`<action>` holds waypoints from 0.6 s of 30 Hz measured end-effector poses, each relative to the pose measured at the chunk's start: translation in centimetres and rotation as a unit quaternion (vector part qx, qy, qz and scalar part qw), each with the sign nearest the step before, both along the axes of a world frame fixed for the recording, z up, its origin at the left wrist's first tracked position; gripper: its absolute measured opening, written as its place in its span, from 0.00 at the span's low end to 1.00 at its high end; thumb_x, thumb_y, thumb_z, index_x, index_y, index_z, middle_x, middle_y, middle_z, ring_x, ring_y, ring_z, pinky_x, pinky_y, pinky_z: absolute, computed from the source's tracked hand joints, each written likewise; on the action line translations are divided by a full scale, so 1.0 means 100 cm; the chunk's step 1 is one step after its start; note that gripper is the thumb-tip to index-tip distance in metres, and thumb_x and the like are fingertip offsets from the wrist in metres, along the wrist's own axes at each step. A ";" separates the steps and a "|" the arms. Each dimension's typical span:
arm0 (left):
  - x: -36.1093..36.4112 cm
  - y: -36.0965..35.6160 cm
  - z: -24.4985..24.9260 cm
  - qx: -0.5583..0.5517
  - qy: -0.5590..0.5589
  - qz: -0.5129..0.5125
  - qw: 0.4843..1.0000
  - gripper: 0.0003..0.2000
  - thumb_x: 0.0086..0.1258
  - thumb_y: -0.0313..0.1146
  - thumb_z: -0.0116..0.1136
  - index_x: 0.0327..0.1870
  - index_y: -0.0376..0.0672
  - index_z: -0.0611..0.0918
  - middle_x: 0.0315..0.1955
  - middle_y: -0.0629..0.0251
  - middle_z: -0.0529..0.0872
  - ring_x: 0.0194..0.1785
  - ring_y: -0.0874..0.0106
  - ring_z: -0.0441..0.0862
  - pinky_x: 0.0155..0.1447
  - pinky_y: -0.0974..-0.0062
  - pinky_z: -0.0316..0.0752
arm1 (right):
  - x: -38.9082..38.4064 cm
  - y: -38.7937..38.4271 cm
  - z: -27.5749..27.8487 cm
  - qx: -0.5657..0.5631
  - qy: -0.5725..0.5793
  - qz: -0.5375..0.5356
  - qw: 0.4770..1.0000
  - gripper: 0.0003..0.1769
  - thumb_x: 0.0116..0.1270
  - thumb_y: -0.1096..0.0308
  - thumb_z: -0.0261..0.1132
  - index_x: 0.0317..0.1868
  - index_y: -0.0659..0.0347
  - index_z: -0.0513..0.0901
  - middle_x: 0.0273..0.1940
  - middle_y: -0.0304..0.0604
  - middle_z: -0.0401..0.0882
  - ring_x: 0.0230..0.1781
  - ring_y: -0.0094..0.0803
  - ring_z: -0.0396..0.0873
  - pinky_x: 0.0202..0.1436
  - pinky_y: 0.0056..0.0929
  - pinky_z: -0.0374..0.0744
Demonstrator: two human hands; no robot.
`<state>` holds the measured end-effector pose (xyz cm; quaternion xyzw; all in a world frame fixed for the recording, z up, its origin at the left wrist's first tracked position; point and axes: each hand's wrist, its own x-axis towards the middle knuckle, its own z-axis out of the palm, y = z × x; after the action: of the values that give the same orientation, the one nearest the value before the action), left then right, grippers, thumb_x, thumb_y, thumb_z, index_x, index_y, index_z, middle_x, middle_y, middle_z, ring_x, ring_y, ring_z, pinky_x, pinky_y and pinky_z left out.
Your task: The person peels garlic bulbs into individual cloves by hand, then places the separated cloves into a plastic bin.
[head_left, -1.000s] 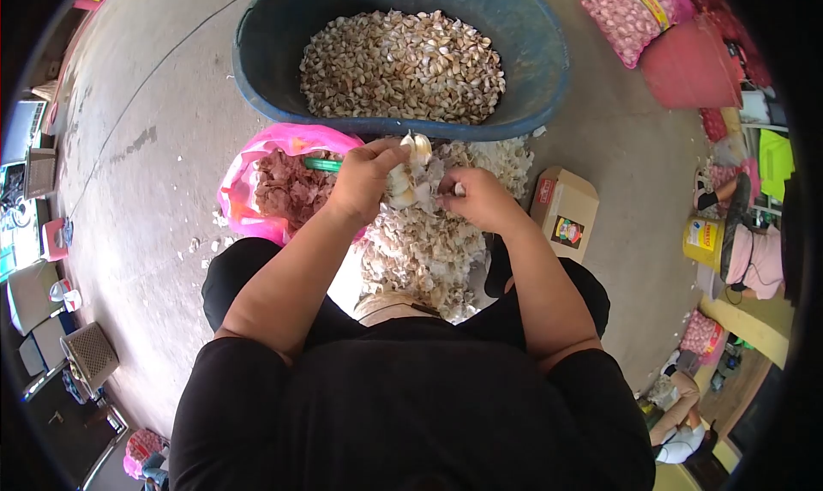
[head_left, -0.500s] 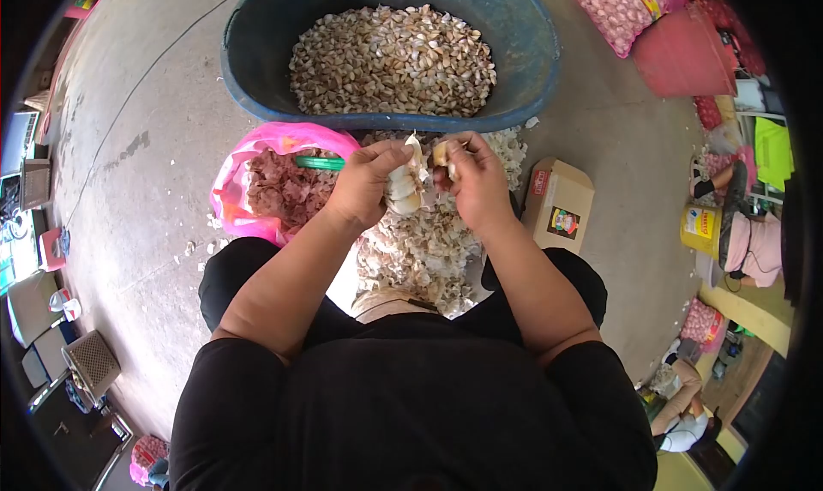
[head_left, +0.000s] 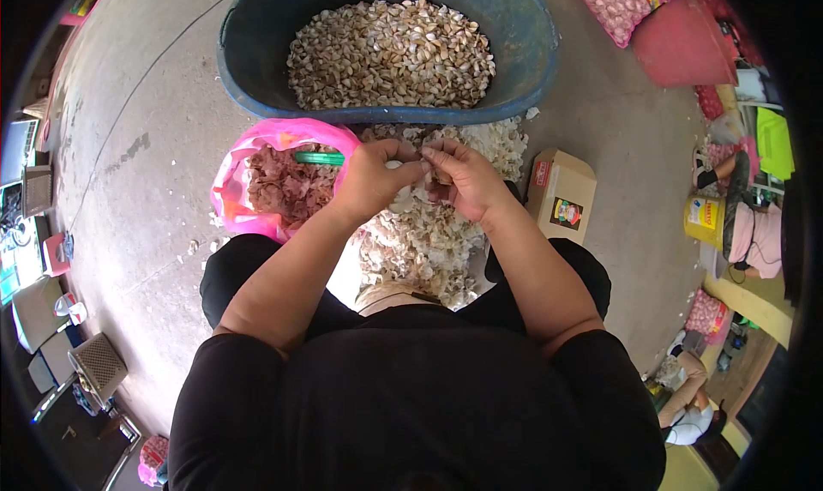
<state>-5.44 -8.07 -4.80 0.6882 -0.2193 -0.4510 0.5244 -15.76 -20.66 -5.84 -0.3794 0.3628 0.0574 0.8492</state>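
My left hand [head_left: 375, 180] is closed around a partly broken garlic bulb [head_left: 400, 202], mostly covered by the fingers. Right against it, my right hand [head_left: 470, 180] pinches at the bulb, and a brownish garlic clove [head_left: 443, 177] shows in its curled fingers. Both hands hover over a heap of pale garlic skins [head_left: 416, 255] between my knees. Beyond them stands a blue tub [head_left: 386, 114] holding many loose garlic cloves [head_left: 390, 54].
A pink plastic bag [head_left: 227, 178] of reddish skins with a green-handled tool [head_left: 319, 158] lies at left. To the right is a cardboard box [head_left: 561, 195]. Farther right are a red tub [head_left: 686, 45], a yellow bucket [head_left: 705, 221] and another person [head_left: 690, 405].
My hands have come together, with the right fingers now touching the left ones. The garlic bulb, plainly visible before, is now largely hidden. The view has shifted slightly.
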 end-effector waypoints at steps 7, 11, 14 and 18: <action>-0.006 -0.001 0.008 -0.034 -0.192 -0.033 0.980 0.13 0.47 0.29 0.65 0.34 0.34 0.79 0.30 0.62 0.81 0.32 0.76 0.77 0.40 0.78 0.71 | 0.001 0.001 -0.003 -0.011 0.011 -0.051 0.999 0.09 0.59 0.62 0.62 0.36 0.57 0.74 0.27 0.36 0.76 0.24 0.27 0.76 0.22 0.26 0.75; -0.005 0.000 0.004 0.000 -0.185 -0.032 0.982 0.13 0.45 0.29 0.64 0.33 0.35 0.79 0.30 0.60 0.82 0.34 0.72 0.78 0.42 0.76 0.72 | 0.000 -0.002 0.005 0.023 0.029 -0.023 0.999 0.11 0.58 0.62 0.63 0.37 0.56 0.74 0.27 0.36 0.76 0.26 0.27 0.76 0.23 0.28 0.75; -0.006 0.002 0.000 -0.001 -0.234 -0.028 0.972 0.11 0.45 0.30 0.62 0.31 0.38 0.81 0.30 0.57 0.82 0.33 0.64 0.80 0.40 0.73 0.73 | -0.001 -0.001 0.001 0.008 -0.002 0.003 1.000 0.11 0.57 0.66 0.64 0.39 0.57 0.73 0.28 0.37 0.76 0.27 0.28 0.76 0.23 0.29 0.75; -0.009 0.003 0.000 0.013 -0.364 -0.066 0.929 0.08 0.45 0.29 0.60 0.28 0.39 0.81 0.29 0.55 0.81 0.31 0.60 0.80 0.37 0.71 0.74 | -0.004 0.001 -0.011 -0.014 -0.006 0.006 1.000 0.13 0.53 0.74 0.63 0.41 0.61 0.73 0.29 0.39 0.76 0.26 0.29 0.76 0.25 0.28 0.76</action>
<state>-6.38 -7.73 -4.83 0.7958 -0.4345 -0.2059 0.3681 -16.17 -20.56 -6.90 -0.3936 0.3561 0.0557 0.8457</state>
